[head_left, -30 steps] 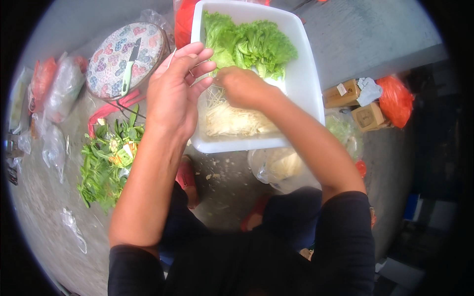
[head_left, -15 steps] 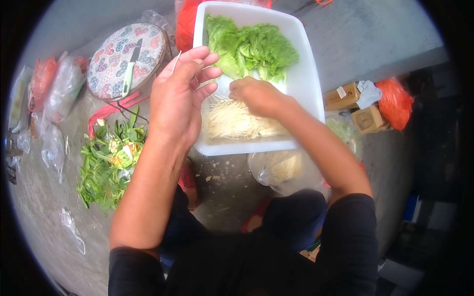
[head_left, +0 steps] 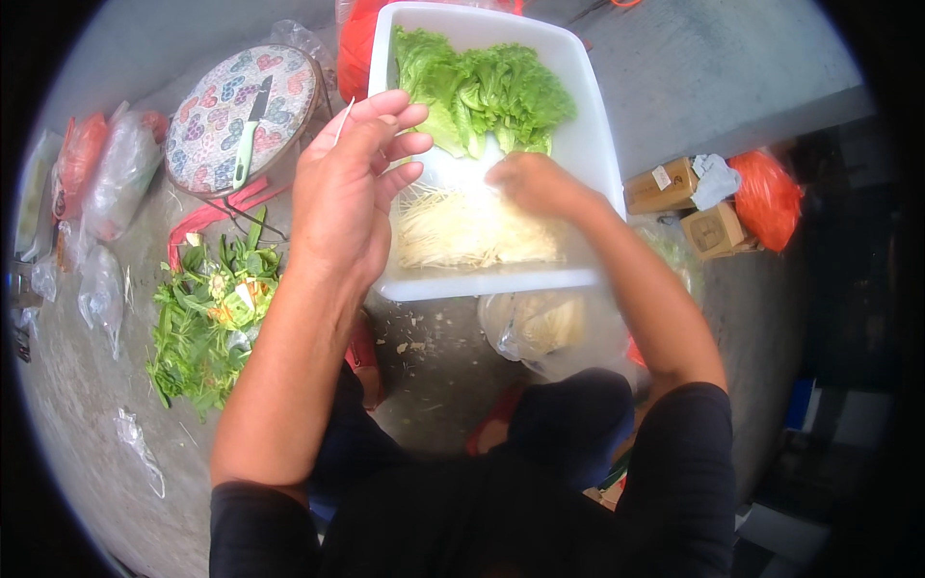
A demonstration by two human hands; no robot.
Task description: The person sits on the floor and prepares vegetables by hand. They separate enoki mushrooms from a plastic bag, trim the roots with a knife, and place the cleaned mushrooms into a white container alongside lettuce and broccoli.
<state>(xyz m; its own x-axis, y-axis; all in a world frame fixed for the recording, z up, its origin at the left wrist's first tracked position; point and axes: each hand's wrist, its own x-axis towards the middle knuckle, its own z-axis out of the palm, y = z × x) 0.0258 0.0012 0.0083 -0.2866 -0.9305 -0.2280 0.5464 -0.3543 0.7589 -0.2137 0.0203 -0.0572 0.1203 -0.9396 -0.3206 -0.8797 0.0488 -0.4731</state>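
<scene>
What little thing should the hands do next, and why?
Maybe the left hand should lay its thin white strand on the pile of pale strands in the tub, because the strand looks similar but is held apart from that pile.

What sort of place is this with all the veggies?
It looks like a simple spot for preparing vegetables, maybe a yard or workroom. Clues: a white tub with lettuce and pale thin stalks, leafy greens piled on the grey floor, and a knife on a round, heart-patterned top.

Two hands [head_left: 337, 197] [head_left: 540, 185], one tub [head_left: 491, 282], perhaps two boxes [head_left: 663, 188] [head_left: 711, 234]
</scene>
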